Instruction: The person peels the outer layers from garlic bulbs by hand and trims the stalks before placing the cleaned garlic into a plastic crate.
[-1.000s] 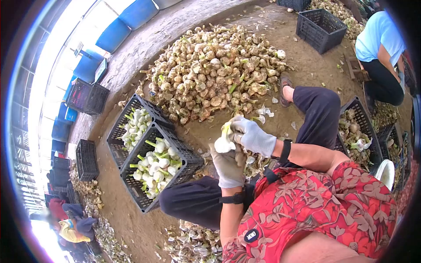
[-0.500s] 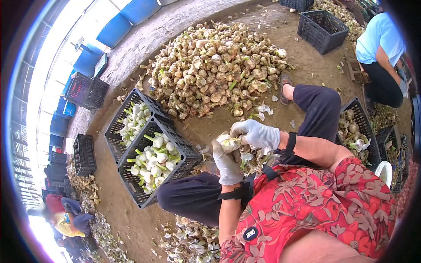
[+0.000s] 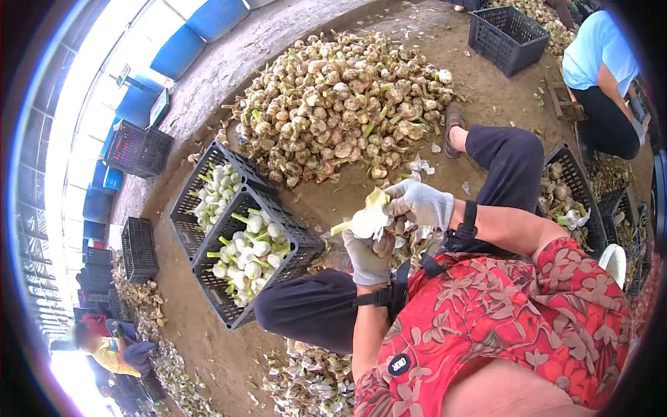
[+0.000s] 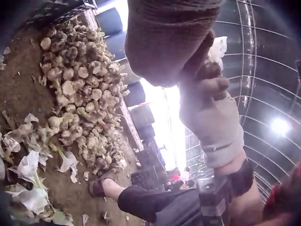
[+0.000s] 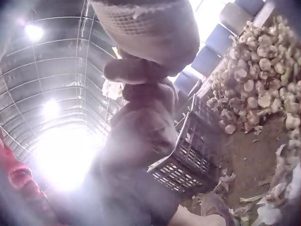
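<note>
A white garlic bulb (image 3: 365, 224) with a green stem pointing left lies between the two gloved hands in the head view. My left hand (image 3: 368, 258) grips it from below, fingers curled. From the upper right, my right hand (image 3: 422, 204) pinches the pale, loose outer skin (image 3: 377, 199) at the bulb's upper side. In the left wrist view, the left glove (image 4: 171, 42) is close to the lens and the right glove (image 4: 212, 125) is behind it. The right wrist view shows the right glove (image 5: 150, 37) above the left glove (image 5: 143, 120); both largely hide the bulb.
A heap of untrimmed garlic (image 3: 340, 104) lies ahead. Two black crates of white bulbs, one nearer (image 3: 233, 320), stand left of the hands. Another crate (image 3: 573, 177) is right of the bent leg. Loose skins (image 3: 309, 379) cover the ground beside the other leg. Other people sit at both sides.
The bulb has turned between the hands: its green stem, upright a second ago, now points left, and pale skin flares out above it. The right hand has shifted slightly right.
</note>
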A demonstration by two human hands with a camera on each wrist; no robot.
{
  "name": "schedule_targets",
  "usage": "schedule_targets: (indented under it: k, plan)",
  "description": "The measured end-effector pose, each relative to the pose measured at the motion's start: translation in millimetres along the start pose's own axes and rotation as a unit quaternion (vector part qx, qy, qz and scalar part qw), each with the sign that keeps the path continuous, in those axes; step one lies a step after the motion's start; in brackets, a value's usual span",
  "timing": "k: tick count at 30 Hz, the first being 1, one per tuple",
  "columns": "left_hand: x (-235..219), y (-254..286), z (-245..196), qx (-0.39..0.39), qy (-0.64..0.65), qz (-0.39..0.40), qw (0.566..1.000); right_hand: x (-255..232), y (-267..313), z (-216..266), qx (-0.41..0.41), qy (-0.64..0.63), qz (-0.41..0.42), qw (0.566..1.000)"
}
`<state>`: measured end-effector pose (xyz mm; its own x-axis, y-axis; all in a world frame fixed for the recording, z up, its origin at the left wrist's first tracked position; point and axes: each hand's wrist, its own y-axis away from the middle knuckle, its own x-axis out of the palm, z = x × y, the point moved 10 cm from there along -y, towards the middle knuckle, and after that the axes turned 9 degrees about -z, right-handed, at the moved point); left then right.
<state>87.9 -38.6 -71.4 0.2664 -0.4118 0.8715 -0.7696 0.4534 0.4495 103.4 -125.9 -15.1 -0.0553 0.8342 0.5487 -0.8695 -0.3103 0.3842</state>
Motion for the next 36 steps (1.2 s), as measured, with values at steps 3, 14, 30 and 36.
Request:
schedule_targets:
  k: [3, 14, 30, 36]
  plan:
    - [5.7, 7.7, -0.8, 0.002, -0.016, -0.085, 0.996, -1.8, 0.1, 3.3, -0.025, -0.025, -0.01, 0.999]
    - [25.3, 6.1, -8.5, 0.054, -0.001, -0.074, 0.996, 4.7, -2.9, 37.2, -0.1, -0.016, -0.013, 0.995]
    - [31.2, 18.0, -28.4, 0.094, 0.014, 0.136, 0.986, 14.9, 24.8, 67.0, -0.304, 0.752, -0.068, 0.581]
    - [9.0, 14.5, -32.5, 0.15, -0.024, -0.033, 0.988, 66.7, 33.1, 75.2, -0.371, 0.609, -0.098, 0.694]
